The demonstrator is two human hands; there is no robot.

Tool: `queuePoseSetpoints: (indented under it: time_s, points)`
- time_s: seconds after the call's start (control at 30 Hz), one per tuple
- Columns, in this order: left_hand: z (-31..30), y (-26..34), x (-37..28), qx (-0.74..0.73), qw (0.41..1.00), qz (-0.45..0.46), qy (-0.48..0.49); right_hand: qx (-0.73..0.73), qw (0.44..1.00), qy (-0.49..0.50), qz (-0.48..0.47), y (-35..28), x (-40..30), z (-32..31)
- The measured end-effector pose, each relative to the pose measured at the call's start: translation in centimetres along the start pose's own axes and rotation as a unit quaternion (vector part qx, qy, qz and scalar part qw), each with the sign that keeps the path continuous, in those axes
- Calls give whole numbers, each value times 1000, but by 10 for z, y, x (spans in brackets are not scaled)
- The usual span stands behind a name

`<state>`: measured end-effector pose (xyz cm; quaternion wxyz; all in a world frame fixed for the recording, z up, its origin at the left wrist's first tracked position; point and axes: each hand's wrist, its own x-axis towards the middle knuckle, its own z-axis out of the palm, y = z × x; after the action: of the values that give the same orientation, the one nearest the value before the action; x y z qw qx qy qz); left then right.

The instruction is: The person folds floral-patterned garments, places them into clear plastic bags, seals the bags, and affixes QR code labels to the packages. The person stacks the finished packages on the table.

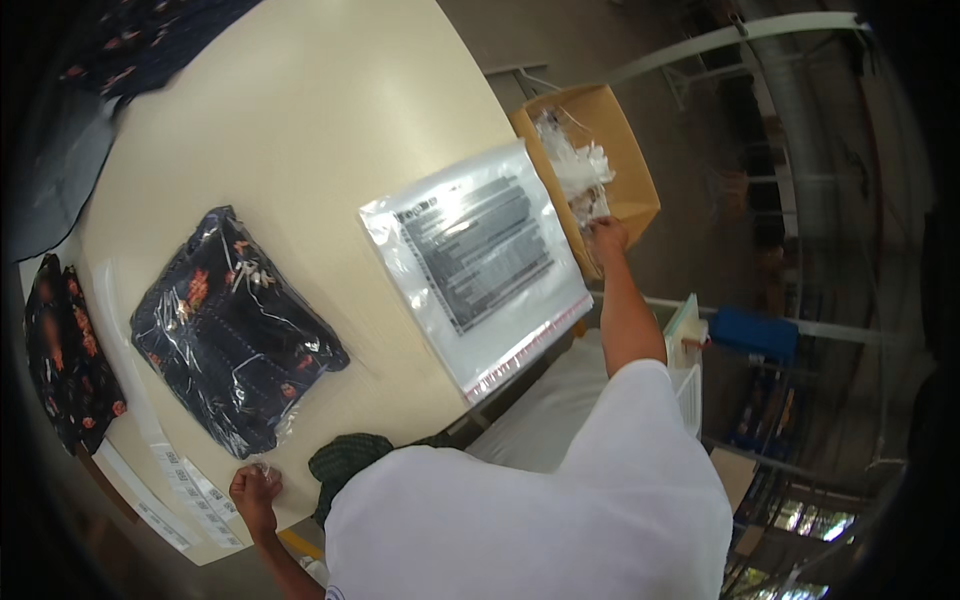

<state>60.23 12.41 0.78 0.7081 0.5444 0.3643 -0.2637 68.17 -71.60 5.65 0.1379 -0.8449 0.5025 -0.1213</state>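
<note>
A folded dark floral garment in a clear plastic bag (236, 330) lies on the pale table. At its near corner my left hand (256, 495) is closed on a bit of clear plastic film (267, 471); whether this film is part of the bag I cannot tell. My right arm reaches out to a cardboard box (634, 165) at the table's edge. Over its near side is my right hand (606, 238), at crumpled clear plastic scraps (581, 165); the fingers' grip is unclear. Between the hands lies a stack of clear plastic bags (480, 255) with printed text.
Strips of printed labels (191, 487) run along the table's left side, beside another dark floral garment (75, 360). More floral cloth (150, 45) and a grey plastic bag (52, 165) lie at the far left. Dark green cloth (349, 465) sits at the near edge.
</note>
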Motion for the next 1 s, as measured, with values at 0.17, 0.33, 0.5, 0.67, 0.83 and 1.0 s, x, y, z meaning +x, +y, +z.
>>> queuePoseSetpoints:
  time_s: [0.17,0.33,0.5,0.67,0.83,1.0]
  points:
    - [1,3,1,-12,1000,0,-15,-170,972,-124,-107,17,8,-11]
    - [11,3,-6,31,999,40,16,-168,982,-12,-87,-24,-8,-45]
    - [13,5,-7,28,999,45,5,-150,976,-20,-158,-31,-9,-67]
    - [8,-1,-3,13,998,53,-10,-88,977,-49,-190,-24,26,-75]
    - [11,-3,-7,20,997,75,0,-78,982,93,-148,-90,-10,-103]
    - [7,-8,-8,23,995,96,-19,7,950,44,-309,-103,-11,-99]
